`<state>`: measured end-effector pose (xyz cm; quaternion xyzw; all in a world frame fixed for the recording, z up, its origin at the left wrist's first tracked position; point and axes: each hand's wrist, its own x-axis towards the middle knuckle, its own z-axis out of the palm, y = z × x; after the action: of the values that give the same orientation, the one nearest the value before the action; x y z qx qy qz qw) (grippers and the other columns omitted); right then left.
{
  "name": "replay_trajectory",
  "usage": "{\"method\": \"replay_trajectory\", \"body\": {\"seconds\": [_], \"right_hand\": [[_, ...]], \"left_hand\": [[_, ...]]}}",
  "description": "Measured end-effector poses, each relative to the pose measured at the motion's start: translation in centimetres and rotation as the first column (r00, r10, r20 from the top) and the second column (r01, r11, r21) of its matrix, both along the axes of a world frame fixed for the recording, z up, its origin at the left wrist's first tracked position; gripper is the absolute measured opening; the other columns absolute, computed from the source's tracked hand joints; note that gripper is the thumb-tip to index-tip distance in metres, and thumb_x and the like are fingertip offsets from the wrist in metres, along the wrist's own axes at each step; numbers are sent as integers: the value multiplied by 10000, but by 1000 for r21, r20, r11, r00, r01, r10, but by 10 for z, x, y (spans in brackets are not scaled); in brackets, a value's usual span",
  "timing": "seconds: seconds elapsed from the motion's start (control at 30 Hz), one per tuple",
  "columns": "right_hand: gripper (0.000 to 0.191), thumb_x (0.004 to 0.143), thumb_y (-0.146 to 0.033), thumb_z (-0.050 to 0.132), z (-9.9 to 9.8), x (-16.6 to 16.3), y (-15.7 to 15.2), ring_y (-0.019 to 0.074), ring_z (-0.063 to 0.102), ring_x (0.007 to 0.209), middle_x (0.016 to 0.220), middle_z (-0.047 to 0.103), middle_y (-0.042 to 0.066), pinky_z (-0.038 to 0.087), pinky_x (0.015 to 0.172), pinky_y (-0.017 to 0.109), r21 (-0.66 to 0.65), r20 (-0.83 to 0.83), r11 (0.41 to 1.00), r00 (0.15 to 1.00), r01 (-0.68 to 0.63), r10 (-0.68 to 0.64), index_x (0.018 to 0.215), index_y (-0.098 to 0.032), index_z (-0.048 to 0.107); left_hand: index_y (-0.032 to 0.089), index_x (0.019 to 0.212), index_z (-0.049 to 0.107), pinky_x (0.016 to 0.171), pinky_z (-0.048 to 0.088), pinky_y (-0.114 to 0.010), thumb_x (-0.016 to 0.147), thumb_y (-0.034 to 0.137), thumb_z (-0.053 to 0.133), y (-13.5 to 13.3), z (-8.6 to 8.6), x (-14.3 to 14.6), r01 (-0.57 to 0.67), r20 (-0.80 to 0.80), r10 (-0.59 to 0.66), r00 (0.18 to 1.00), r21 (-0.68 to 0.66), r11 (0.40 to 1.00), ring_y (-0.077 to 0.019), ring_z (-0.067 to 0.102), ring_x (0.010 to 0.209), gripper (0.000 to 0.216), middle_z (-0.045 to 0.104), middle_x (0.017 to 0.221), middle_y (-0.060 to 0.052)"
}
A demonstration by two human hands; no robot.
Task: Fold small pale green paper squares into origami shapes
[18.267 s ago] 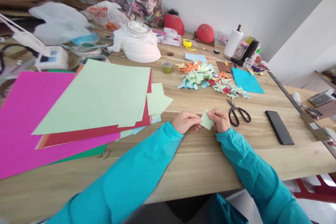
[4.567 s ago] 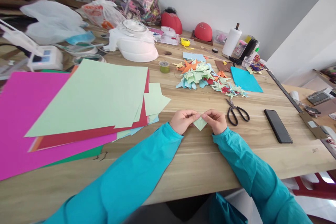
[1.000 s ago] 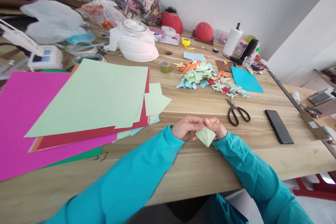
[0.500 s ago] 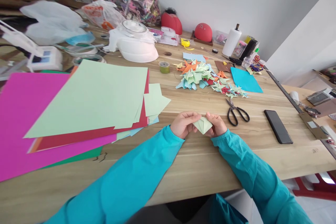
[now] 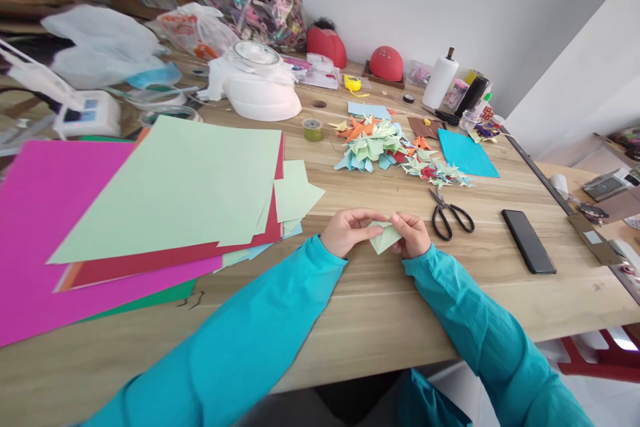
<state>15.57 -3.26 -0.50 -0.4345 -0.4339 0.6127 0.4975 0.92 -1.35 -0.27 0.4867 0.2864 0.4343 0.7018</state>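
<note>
A small piece of folded pale green paper (image 5: 384, 240), with creases and a point facing me, is held between both hands just above the table. My left hand (image 5: 349, 232) pinches its left side, thumb on the front face and fingers along the top edge. On its right side, my right hand (image 5: 411, 235) grips it between thumb and fingers. The fingertips behind the paper are partly hidden. Beyond the hands lies a pile of folded paper cranes (image 5: 377, 143) in green, blue, orange and red.
Black-handled scissors (image 5: 450, 217) and a phone (image 5: 529, 241) lie to the right. Large green sheets (image 5: 185, 180) and smaller green pieces (image 5: 297, 193) are stacked at left over coloured paper. A blue square sheet (image 5: 469, 152) and a thread spool (image 5: 313, 129) lie farther back.
My left fingers have straightened along the paper's top edge, and its thumb has slid lower on the front. The folded paper has tilted slightly and shifted a little left.
</note>
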Motion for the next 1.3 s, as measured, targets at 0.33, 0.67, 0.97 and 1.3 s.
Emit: {"method": "replay_trajectory", "body": {"seconds": [0.33, 0.67, 0.97, 1.3], "right_hand": [[303, 524, -365, 721, 6, -7, -2, 71, 463, 378, 480, 534, -45, 356, 367, 198, 122, 139, 992, 989, 33, -50, 617, -163, 515], [289, 511, -360, 730, 3, -5, -1, 87, 470, 376, 448, 540, -35, 356, 357, 210, 160, 184, 984, 977, 82, -111, 645, -160, 570], [224, 594, -339, 662, -4, 1, 7, 81, 454, 388, 468, 533, -33, 354, 369, 208, 240, 287, 936, 903, 256, -320, 682, -155, 570], [227, 643, -292, 630, -4, -4, -1, 112, 522, 583, 667, 580, 18, 422, 469, 211, 395, 459, 915, 844, 86, -278, 840, -180, 609]], "left_hand": [[146, 633, 684, 626, 464, -292, 511, 290, 746, 6, -2, 1, -282, -29, 280, 959, -114, 953, -164, 588, 660, 198, 663, 692, -31], [133, 711, 670, 556, 449, -262, 524, 319, 734, 7, 0, 1, -255, 24, 269, 963, -252, 934, -140, 566, 591, 271, 637, 619, -20], [153, 747, 612, 537, 456, -218, 664, 289, 611, -3, 4, 2, -471, -220, 521, 825, 244, 848, -113, 533, 589, 160, 568, 645, -9], [146, 949, 597, 749, 494, -344, 541, 287, 718, -8, -1, 11, -263, -179, 288, 941, 152, 953, -229, 564, 917, 448, 600, 1002, -88]]}}
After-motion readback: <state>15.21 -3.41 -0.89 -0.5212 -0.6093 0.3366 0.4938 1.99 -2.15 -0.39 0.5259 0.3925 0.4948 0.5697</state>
